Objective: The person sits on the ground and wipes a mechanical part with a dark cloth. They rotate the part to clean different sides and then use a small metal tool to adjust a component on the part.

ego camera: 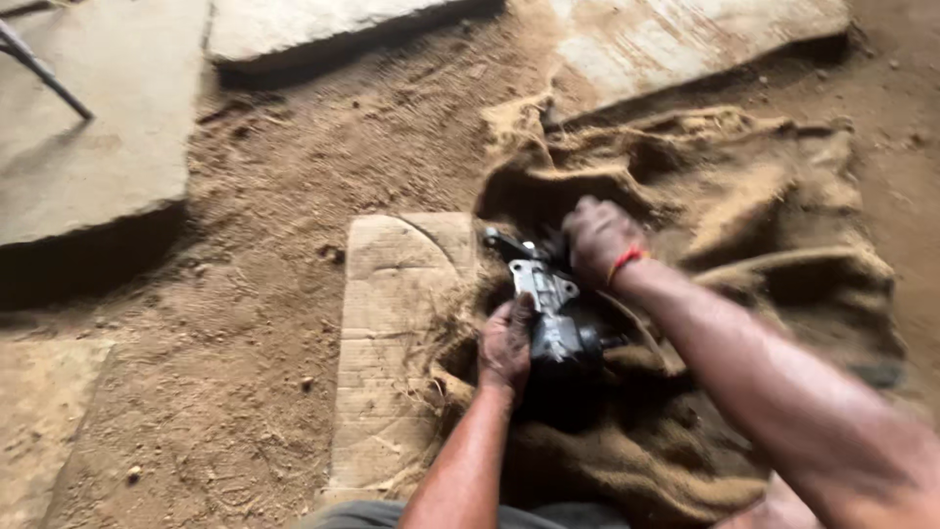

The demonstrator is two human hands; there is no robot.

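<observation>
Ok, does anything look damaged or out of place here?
Nothing broken shows. The burlap sacking is rumpled and frayed, and both the left hand and right hand grip a grimy metal machine part on the dirt floor.

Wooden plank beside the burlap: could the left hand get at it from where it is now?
Probably yes. The left hand grips the metal part right at the edge of the wooden plank, and nothing lies between them, though it would have to let go first.

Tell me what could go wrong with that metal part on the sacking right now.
The greasy grey metal assembly lies on loose, rumpled brown burlap sacking, so it may shift or tip under the left hand and right hand. Sandy dirt ground lies close by; grit could get into the mechanism. Frayed burlap fibres could snag it.
</observation>
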